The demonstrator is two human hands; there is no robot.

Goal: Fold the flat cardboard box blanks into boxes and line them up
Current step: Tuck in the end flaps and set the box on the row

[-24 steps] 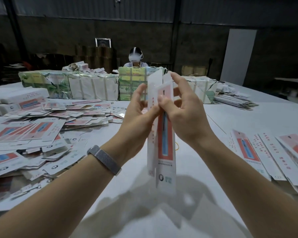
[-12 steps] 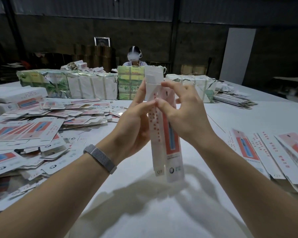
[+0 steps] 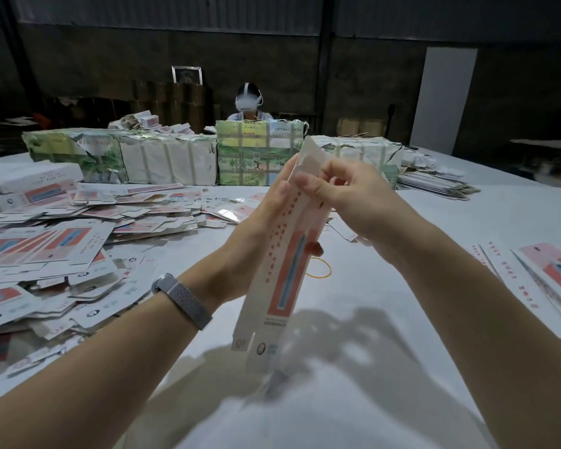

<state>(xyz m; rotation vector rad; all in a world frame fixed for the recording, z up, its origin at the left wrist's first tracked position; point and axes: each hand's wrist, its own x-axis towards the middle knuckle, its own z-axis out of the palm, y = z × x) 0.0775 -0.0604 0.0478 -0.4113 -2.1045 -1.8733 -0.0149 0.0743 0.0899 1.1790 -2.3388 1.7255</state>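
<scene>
Head | both hands (image 3: pixel 305 218) grip box blank (image 3: pixel 282 264) | now tilted, top flap folding

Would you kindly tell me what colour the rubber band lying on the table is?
Yellow; the rubber band shows best in the head view.

Matt printed cardboard box blank (image 3: pixel 284 254); woven metal-mesh wristband (image 3: pixel 183 299); smooth white table (image 3: pixel 434 222).

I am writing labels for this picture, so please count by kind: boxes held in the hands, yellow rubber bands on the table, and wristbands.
box, gripped by the left hand and pinched at its top by the right hand: 1
yellow rubber band: 1
wristband: 1
Total: 3
The flat blanks in the pile are too many to count.
</scene>
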